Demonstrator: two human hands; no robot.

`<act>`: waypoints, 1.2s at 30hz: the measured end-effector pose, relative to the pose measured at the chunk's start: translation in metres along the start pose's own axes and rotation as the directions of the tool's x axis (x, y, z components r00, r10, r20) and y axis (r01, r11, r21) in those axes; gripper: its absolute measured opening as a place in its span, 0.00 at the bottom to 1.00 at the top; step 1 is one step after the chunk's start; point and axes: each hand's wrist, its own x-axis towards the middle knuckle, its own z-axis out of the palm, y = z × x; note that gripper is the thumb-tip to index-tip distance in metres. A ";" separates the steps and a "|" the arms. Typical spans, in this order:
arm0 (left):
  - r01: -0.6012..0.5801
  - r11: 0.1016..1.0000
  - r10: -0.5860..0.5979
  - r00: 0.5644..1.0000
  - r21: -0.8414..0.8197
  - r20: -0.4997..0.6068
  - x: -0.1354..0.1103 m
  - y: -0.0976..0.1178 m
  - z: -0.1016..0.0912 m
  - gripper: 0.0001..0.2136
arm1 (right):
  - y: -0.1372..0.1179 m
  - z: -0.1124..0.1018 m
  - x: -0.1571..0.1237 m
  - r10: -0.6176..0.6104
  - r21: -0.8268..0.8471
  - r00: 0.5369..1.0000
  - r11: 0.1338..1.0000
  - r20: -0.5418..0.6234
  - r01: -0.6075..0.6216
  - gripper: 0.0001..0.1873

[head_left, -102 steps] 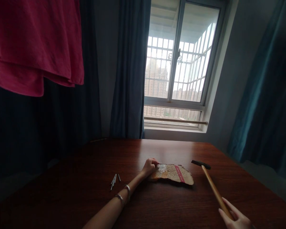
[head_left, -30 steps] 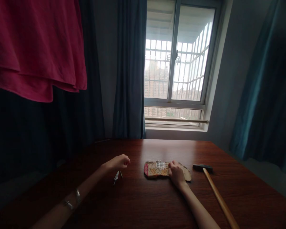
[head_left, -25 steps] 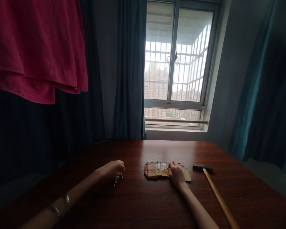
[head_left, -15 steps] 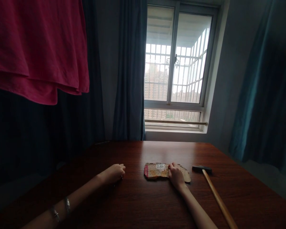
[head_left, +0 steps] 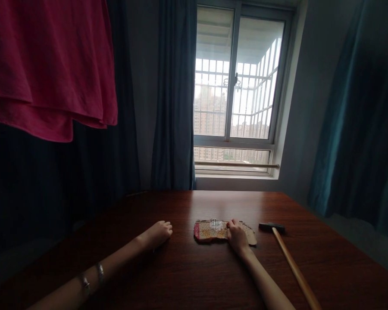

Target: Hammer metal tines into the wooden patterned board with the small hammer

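A flat, ragged-edged board (head_left: 208,234), pink at its left end and dotted with small dark marks or holes, lies on the table. Several thin nails (head_left: 213,222) stand upright near its far edge. My right hand (head_left: 237,237) rests on the right part of the board with its fingers curled together, hiding whatever is beneath them. To the left of the board, apart from it, my left hand (head_left: 161,232) is closed low over the table; its fingertips are hidden. A hammer (head_left: 271,227) with a dark head and long wooden handle lies right of my right hand.
The brown wooden table (head_left: 181,275) reaches toward a barred window (head_left: 233,86). Blue curtains (head_left: 174,94) hang on both sides. A pink cloth (head_left: 51,64) hangs at the upper left.
My left hand has shifted slightly right, toward the board, and turned so its back shows more. My right hand stays on the board. The whole view has drifted slightly.
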 end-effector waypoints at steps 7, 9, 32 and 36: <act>0.180 0.784 -0.313 0.941 -0.593 -0.127 0.034 0.024 -0.030 0.07 | -0.017 -0.022 0.002 -0.010 -0.001 0.994 1.000 -0.111 0.010 0.14; 0.152 0.659 -0.382 0.911 -0.736 -0.154 0.050 0.042 -0.039 0.08 | -0.028 -0.029 0.000 -0.043 0.008 0.992 0.999 -0.121 0.044 0.13; -0.020 0.434 -0.521 0.810 -0.901 -0.269 0.124 0.136 -0.046 0.08 | -0.047 -0.033 -0.005 -0.082 0.431 0.984 0.891 -0.156 0.143 0.09; -0.012 0.410 -0.540 0.803 -0.912 -0.253 0.119 0.133 -0.041 0.10 | -0.042 -0.027 -0.002 0.019 0.492 0.986 0.868 -0.167 0.067 0.09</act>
